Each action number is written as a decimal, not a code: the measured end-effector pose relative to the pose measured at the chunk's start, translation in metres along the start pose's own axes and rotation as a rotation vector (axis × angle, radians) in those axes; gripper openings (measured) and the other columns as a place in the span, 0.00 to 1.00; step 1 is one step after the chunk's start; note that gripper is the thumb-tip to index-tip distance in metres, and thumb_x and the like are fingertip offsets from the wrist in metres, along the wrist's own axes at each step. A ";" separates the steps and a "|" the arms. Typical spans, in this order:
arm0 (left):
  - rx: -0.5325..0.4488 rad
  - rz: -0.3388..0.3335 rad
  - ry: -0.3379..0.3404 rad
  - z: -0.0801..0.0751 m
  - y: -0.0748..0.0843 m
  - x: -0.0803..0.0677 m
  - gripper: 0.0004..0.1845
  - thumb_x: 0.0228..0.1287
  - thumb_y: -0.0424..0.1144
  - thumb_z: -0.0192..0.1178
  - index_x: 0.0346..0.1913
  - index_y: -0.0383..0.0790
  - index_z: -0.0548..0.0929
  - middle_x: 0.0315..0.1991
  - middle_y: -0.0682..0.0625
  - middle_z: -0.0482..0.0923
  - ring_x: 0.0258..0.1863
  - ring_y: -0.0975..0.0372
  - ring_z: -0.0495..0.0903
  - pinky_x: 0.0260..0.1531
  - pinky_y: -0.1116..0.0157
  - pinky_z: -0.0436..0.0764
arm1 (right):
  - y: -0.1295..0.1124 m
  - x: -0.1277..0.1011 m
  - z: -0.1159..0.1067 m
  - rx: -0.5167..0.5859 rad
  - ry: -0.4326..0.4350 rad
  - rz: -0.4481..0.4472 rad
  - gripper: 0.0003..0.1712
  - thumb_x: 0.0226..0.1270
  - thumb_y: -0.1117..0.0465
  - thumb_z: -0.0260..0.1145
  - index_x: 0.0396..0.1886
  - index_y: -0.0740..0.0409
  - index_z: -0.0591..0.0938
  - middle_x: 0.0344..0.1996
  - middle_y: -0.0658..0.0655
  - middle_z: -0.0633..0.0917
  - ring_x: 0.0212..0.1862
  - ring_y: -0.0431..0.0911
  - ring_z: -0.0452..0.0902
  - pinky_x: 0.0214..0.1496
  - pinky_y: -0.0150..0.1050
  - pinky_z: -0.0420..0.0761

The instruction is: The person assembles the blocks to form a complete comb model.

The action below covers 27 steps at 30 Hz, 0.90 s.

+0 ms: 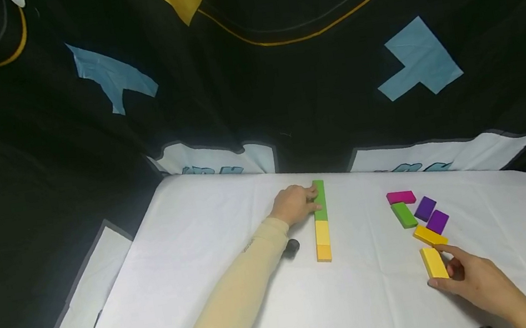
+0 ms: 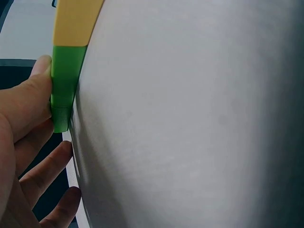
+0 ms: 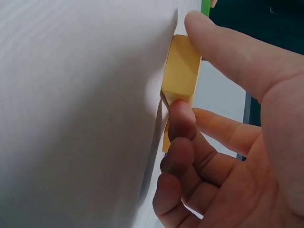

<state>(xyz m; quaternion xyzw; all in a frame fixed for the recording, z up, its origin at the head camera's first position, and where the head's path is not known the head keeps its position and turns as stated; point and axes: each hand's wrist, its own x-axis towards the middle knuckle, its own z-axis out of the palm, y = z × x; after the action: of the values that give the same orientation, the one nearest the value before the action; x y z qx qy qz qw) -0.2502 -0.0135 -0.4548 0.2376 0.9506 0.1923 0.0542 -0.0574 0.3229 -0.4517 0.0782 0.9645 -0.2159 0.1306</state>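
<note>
My left hand (image 1: 293, 204) reaches to the far end of a narrow row of blocks, its thumb and a finger touching the green section (image 1: 321, 213). Yellow blocks (image 1: 322, 232) continue the row towards me. In the left wrist view the thumb rests against the green part (image 2: 66, 76), while the other fingers extend past its end. On the right, my right hand (image 1: 478, 276) holds a yellow block (image 1: 434, 263) by its ends, thumb at the near end and index finger at the far one. The right wrist view shows this yellow block (image 3: 181, 66) close to the white cloth.
Beyond the right hand lie another yellow block (image 1: 429, 235), two purple blocks (image 1: 437, 222), a green block (image 1: 404, 216) and a magenta block (image 1: 401, 197). A small dark round object (image 1: 292, 247) shows by the left wrist. A black curtain (image 1: 284, 99) hangs behind the white-covered table (image 1: 364, 306).
</note>
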 end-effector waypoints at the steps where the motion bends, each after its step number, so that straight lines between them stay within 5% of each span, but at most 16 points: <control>1: 0.000 0.001 0.000 0.000 0.000 0.000 0.25 0.65 0.54 0.66 0.64 0.52 0.80 0.68 0.60 0.71 0.68 0.55 0.72 0.65 0.58 0.74 | 0.000 0.000 0.000 0.001 0.000 0.003 0.57 0.49 0.35 0.78 0.65 0.74 0.69 0.27 0.53 0.71 0.32 0.46 0.68 0.26 0.33 0.67; 12: 0.004 -0.002 0.001 0.001 0.001 0.000 0.25 0.65 0.54 0.66 0.63 0.52 0.81 0.68 0.60 0.71 0.68 0.55 0.72 0.65 0.58 0.74 | 0.001 0.001 0.002 0.005 0.024 -0.005 0.57 0.49 0.37 0.80 0.65 0.72 0.69 0.30 0.54 0.74 0.34 0.47 0.70 0.31 0.33 0.75; 15: 0.001 0.001 0.002 0.000 0.001 0.000 0.25 0.65 0.54 0.66 0.63 0.52 0.81 0.68 0.60 0.71 0.68 0.55 0.72 0.65 0.59 0.73 | 0.000 0.002 0.003 -0.012 0.045 -0.015 0.57 0.48 0.38 0.80 0.64 0.75 0.70 0.35 0.59 0.79 0.37 0.49 0.72 0.41 0.43 0.86; 18: -0.002 0.003 0.003 -0.001 0.001 0.000 0.25 0.65 0.54 0.66 0.63 0.52 0.81 0.68 0.60 0.72 0.68 0.55 0.72 0.65 0.59 0.74 | -0.001 0.003 0.003 -0.021 0.060 -0.025 0.57 0.48 0.39 0.81 0.64 0.77 0.70 0.44 0.68 0.80 0.39 0.52 0.75 0.50 0.54 0.85; 27: 0.001 -0.001 0.000 -0.001 0.001 -0.001 0.25 0.65 0.54 0.66 0.63 0.52 0.81 0.68 0.61 0.71 0.68 0.55 0.72 0.64 0.58 0.74 | -0.006 0.002 0.004 -0.018 0.076 0.006 0.57 0.46 0.42 0.82 0.62 0.78 0.68 0.45 0.72 0.79 0.41 0.55 0.75 0.50 0.58 0.84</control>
<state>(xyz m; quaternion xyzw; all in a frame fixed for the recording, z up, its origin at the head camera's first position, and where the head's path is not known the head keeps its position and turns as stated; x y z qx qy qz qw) -0.2490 -0.0132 -0.4537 0.2372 0.9508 0.1918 0.0544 -0.0595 0.3161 -0.4532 0.0883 0.9704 -0.2037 0.0951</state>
